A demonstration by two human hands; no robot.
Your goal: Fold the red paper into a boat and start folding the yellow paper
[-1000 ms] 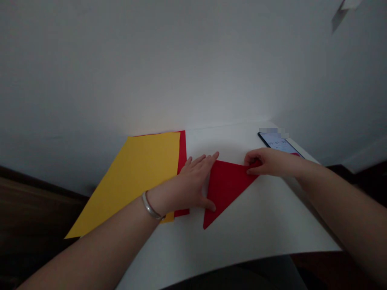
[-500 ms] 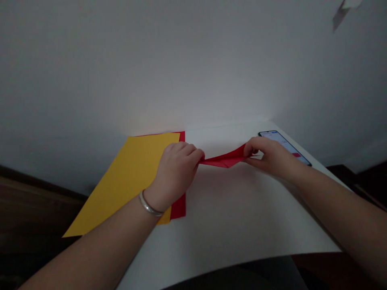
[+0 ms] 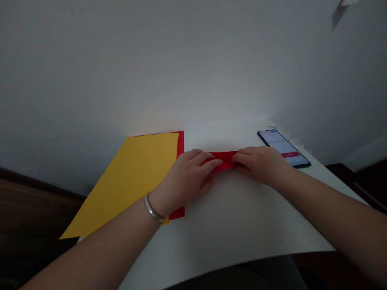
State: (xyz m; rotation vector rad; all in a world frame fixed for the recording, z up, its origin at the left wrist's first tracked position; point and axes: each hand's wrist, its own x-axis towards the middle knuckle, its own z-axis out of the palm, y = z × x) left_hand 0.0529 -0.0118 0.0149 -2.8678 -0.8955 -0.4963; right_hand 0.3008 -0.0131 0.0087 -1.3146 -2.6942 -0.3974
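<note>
A folded red paper (image 3: 224, 160) lies on the white table (image 3: 242, 217), mostly covered by both hands. My left hand (image 3: 187, 179), with a silver bracelet at the wrist, pinches its left end with curled fingers. My right hand (image 3: 260, 163) pinches its right end, fingers closed on the paper. The two hands nearly meet over the piece, and only a short red strip shows between them.
A yellow sheet (image 3: 133, 177) lies on a red sheet (image 3: 180, 150) at the left, overhanging the table's left edge. A phone (image 3: 282, 147) with a lit screen rests at the back right. A white wall stands right behind the table.
The red triangle was lifted off the table by its two ends. Now the ends are brought together and it is pressed down much smaller between my hands.
</note>
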